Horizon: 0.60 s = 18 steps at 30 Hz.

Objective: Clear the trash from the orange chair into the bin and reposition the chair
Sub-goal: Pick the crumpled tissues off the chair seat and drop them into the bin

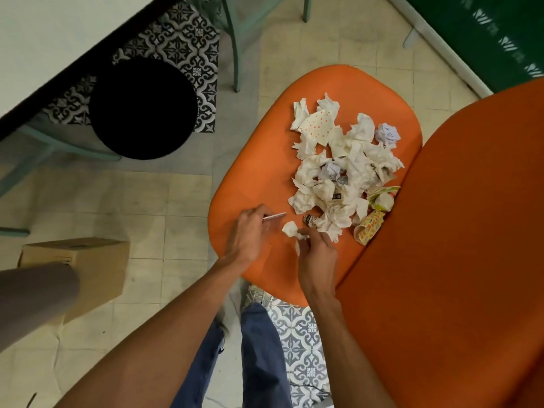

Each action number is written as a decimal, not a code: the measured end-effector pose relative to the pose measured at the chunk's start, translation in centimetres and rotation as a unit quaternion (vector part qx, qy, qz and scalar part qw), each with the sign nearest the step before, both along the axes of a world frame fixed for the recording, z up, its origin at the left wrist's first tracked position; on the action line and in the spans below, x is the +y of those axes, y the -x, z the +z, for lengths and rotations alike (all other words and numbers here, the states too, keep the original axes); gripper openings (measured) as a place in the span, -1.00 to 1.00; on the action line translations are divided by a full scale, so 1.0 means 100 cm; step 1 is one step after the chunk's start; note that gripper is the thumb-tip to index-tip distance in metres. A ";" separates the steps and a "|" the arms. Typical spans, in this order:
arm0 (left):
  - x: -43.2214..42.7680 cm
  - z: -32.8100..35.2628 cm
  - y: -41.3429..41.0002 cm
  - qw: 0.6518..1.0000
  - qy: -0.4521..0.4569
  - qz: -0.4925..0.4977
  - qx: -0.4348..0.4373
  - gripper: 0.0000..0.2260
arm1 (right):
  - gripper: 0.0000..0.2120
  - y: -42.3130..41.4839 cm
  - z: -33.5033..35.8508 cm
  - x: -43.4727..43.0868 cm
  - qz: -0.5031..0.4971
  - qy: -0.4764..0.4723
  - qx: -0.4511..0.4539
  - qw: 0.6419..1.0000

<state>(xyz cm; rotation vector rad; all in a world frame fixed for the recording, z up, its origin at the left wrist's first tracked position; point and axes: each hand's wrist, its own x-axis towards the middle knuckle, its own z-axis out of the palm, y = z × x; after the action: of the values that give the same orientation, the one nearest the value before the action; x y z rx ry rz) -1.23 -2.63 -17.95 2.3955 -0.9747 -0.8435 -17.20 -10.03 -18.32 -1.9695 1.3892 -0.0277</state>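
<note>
The orange chair [253,160] fills the right half of the view, its seat below me and its backrest at the right. A heap of crumpled white tissues [341,163] lies on the seat, with crushed yellow paper cups [374,219] at its near right edge. My left hand [250,234] hovers over the seat's near left part and pinches a thin flat card-like piece [275,216]. My right hand [315,254] is beside it and pinches a small white tissue wad [290,229]. The round black bin [144,108] stands on the floor to the left of the chair.
A white table [50,39] with green metal legs spans the upper left, partly over the bin. A cardboard box [85,266] sits on the floor at the left. A green chair's legs [235,45] stand behind the seat. My jeans and shoe show at the bottom.
</note>
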 end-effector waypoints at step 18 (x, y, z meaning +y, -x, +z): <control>0.202 0.158 -0.102 0.932 0.175 0.317 -0.014 -0.83 | -0.65 -0.165 0.158 0.127 0.193 0.042 -0.198 0.960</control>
<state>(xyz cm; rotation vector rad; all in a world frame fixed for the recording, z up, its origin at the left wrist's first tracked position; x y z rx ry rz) 9.01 17.54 -2.11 2.1913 -0.2734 -0.3553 -0.70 2.70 -2.50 -2.1298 0.7466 -0.2886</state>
